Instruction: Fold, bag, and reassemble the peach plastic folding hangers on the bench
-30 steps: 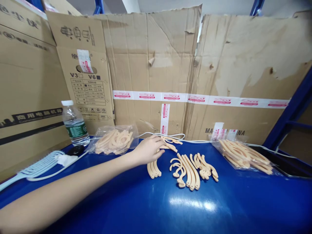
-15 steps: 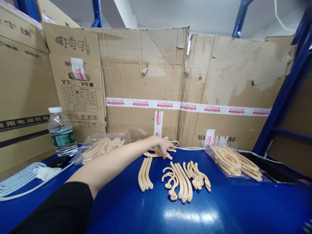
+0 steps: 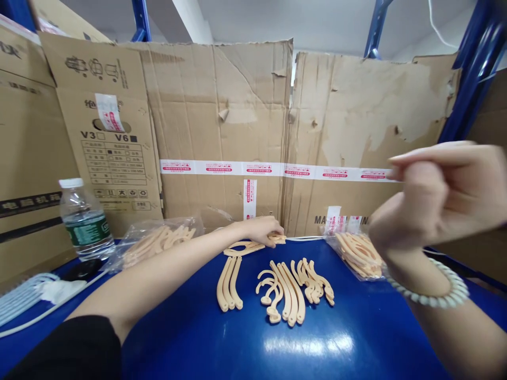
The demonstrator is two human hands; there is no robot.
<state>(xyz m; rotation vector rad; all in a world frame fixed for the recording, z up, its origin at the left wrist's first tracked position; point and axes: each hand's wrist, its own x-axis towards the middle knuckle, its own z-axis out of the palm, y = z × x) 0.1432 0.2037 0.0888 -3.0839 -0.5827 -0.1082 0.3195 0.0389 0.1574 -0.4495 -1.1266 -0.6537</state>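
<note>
At the back of the blue table, my left hand (image 3: 266, 229) reaches down with its fingers curled over a beige curved piece (image 3: 280, 239). Beside that hand lies a flat looped beige piece (image 3: 243, 248). My right hand (image 3: 443, 195), slightly blurred, is raised at the right with its fingers folded in; whatever it may hold is hidden. It wears a pale bead bracelet. Nearer me are three curved beige bars (image 3: 229, 285) side by side, several longer bars (image 3: 291, 295), thin hook-like pieces (image 3: 271, 290) and wavy short pieces (image 3: 312, 282).
Clear bags of beige pieces lie at the left (image 3: 158, 243) and right (image 3: 358, 256), the right one partly behind my hand. A water bottle (image 3: 85, 227) and coiled blue cable (image 3: 24, 298) are at the left. Cardboard panels (image 3: 222, 116) stand along the back.
My right hand has come into view, raised at the right. My left hand stays at the back pieces, its fingers now more curled. The view has shifted slightly.
</note>
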